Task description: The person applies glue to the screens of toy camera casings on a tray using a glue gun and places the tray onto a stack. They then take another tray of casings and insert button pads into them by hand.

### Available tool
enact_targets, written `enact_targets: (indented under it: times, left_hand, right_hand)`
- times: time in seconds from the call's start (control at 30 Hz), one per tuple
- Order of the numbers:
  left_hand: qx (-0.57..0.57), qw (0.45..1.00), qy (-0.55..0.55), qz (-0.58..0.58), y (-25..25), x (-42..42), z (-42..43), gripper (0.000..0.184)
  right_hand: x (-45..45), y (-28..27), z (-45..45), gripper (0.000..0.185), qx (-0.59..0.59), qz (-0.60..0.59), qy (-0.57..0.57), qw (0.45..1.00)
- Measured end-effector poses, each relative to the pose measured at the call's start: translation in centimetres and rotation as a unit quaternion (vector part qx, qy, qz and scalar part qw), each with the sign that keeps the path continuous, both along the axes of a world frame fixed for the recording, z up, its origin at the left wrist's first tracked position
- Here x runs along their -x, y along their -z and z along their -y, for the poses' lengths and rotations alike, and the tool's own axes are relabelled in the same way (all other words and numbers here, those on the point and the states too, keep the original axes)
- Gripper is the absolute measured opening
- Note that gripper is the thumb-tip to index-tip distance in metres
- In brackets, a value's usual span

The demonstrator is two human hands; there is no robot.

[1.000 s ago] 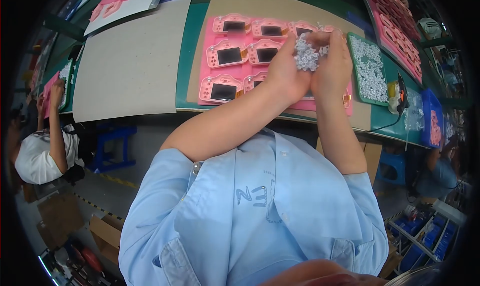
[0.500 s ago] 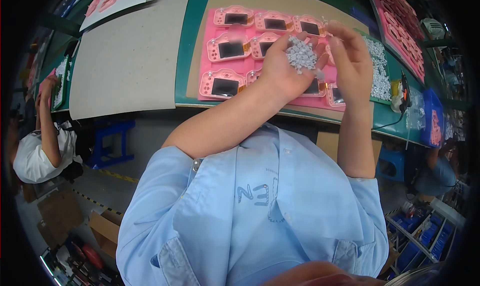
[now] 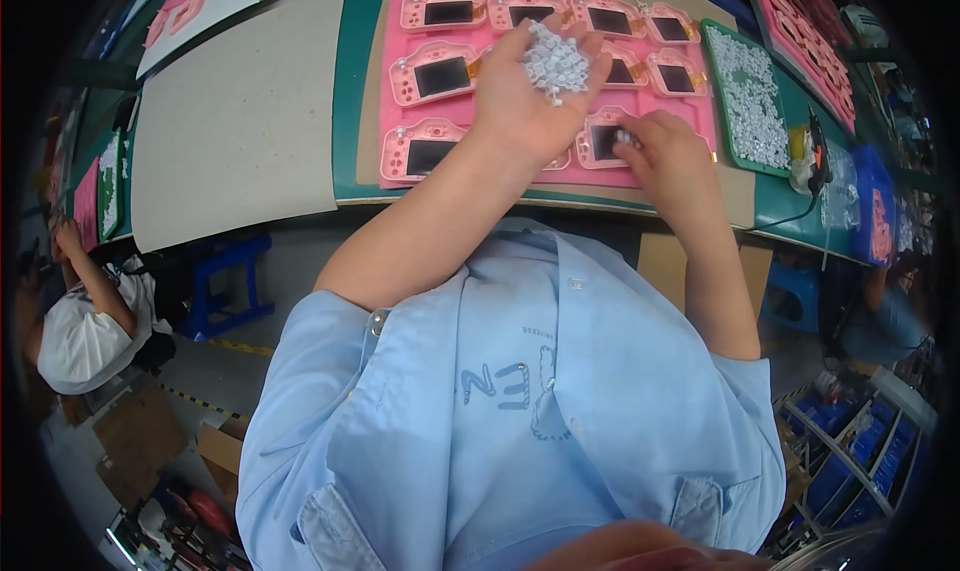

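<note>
Holding hand: left hand (image 3: 530, 118), palm up and cupped, fingers loosely spread, bearing a heap of translucent pieces (image 3: 556, 64) above the middle of the layout.
Working hand: right hand (image 3: 676, 159), fingers drawn together in a pinch, apparently on one or two translucent bits; the exact count cannot be told.
Shell in hand: near-right pink shell (image 3: 605, 144), screen upward, just beneath the right fingertips.
Other shells: laid in three rows on a pink mat (image 3: 600, 178), each visible one with a dark screen; some are partly hidden by the left hand and forearm.
Stage: judged as under way; pale dots show at the corners of some shells, though too small to confirm as seated pieces. Plenty lie unplaced in the palm and in the green tray (image 3: 762, 168).
Edges: the mat's near side runs close to the edge of the counter (image 3: 355, 91); the tray stands just beyond its right side.
Room: a narrow brown strip separates mat and tray; a broad grey sheet (image 3: 240, 111) extends leftward.
</note>
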State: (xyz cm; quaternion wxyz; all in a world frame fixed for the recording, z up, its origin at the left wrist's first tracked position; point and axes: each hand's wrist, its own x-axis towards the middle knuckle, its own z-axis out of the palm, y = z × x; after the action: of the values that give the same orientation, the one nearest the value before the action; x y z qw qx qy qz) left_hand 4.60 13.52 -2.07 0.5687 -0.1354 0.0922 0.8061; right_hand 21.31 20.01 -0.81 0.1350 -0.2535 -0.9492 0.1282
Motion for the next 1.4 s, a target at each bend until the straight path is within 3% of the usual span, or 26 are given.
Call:
enact_targets:
  times: [0.13,0.23,0.33,0.43,0.53,0.73,0.93,1.13,1.23,1.33,1.4]
  left_hand:
    - [-0.009,1.0,0.008,-0.007,0.3,0.3,0.7,0.026]
    - [0.008,1.0,0.002,-0.015,0.3,0.3,1.6,0.026]
    - [-0.038,0.999,0.021,-0.012,1.2,0.7,2.4,0.025]
    - [-0.028,0.999,0.017,-0.005,1.1,0.7,2.7,0.026]
    - [-0.021,1.0,0.013,-0.006,0.7,0.6,3.0,0.019]
    - [-0.043,0.999,0.016,-0.002,1.7,0.7,2.7,0.017]
    - [-0.039,0.999,0.015,-0.005,1.7,0.7,2.8,0.017]
    - [-0.029,0.999,0.01,-0.012,1.6,0.8,2.9,0.016]
    - [-0.036,0.999,0.015,-0.013,1.6,0.8,2.9,0.016]
    - [-0.028,0.999,0.024,-0.015,1.3,0.7,2.9,0.017]
    - [-0.033,0.999,0.035,0.008,1.1,0.2,2.9,0.018]
  right_hand:
    - [0.4,0.3,-0.6,0.022,-0.06,0.007,-0.017,0.998]
    - [0.7,-0.4,-1.2,0.021,0.106,-0.024,-0.009,0.994]
    - [1.1,-0.8,0.1,0.021,0.225,-0.067,0.072,0.969]
    - [1.3,-0.4,1.3,0.021,0.213,-0.082,0.066,0.971]
    - [1.2,0.8,0.8,0.02,0.067,-0.088,-0.06,0.992]
    - [1.5,1.8,1.0,0.019,-0.037,-0.075,-0.079,0.993]
    - [2.1,-0.3,1.3,0.021,0.026,0.016,-0.089,0.996]
    - [1.7,-2.2,1.4,0.023,0.075,-0.002,-0.105,0.992]
    - [1.3,-0.5,1.9,0.025,0.093,-0.011,-0.121,0.988]
    - [0.8,-1.1,1.2,0.022,0.09,-0.074,-0.097,0.988]
    - [0.7,-2.5,1.5,0.019,0.158,-0.132,-0.01,0.979]
